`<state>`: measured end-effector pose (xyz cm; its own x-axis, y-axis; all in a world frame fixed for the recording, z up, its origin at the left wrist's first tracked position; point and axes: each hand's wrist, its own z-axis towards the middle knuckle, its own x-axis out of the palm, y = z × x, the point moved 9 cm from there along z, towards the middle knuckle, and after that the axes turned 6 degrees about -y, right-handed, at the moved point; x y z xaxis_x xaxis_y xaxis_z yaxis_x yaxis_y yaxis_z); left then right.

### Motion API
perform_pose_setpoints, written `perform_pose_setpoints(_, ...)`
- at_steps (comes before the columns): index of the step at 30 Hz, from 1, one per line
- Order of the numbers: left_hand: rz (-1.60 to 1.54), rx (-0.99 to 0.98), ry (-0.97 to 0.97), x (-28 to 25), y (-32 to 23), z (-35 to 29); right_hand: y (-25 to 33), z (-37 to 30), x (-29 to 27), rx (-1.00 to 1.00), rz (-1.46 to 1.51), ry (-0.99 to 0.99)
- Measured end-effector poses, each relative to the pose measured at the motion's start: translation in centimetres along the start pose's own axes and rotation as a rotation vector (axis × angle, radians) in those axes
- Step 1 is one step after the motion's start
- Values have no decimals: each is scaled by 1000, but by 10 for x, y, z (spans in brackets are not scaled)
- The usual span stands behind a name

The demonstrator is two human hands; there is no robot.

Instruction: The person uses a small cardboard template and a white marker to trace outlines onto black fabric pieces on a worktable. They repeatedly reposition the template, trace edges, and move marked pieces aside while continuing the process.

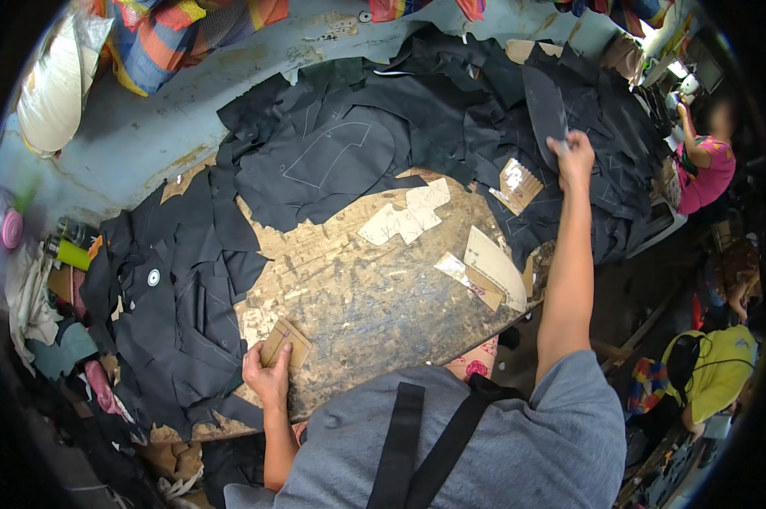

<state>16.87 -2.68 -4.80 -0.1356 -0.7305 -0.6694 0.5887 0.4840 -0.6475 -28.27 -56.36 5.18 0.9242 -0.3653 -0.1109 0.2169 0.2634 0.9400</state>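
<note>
My left hand (267, 375) is at the near left edge of the worktable, its thumb on top of a small brown cardboard piece (297, 347) and its fingers along the side. My right arm reaches far to the right. There my right hand (575, 159) pinches the lower end of a long, curved black cut piece (542, 106), which looks like leather. Below it are heaped black leather-like sheets (602, 199). Another black sheet (336, 161) at the back bears a white-drawn outline.
Pale card templates (406, 214) and a curved template (493, 265) lie on the worn wooden tabletop (357, 297). A cardboard scrap (519, 187) rests on the right heap. More black sheets (179, 314) cover the left side. Two people in pink (707, 174) and yellow (715, 369) sit at right.
</note>
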Motion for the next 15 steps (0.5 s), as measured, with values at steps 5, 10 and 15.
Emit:
perform_pose_setpoints(5, -30, -2, -48, -2, -2, 1, -1, -122, -39, 226, 192, 549)
perform_pose_setpoints(10, -7, 9, -52, -3, -5, 1, -26, -186, -60, 439, 46, 630)
perform_pose_setpoints(15, 22, 20, -28, -7, -8, -2, 20, -170, -5, -190, -483, 436)
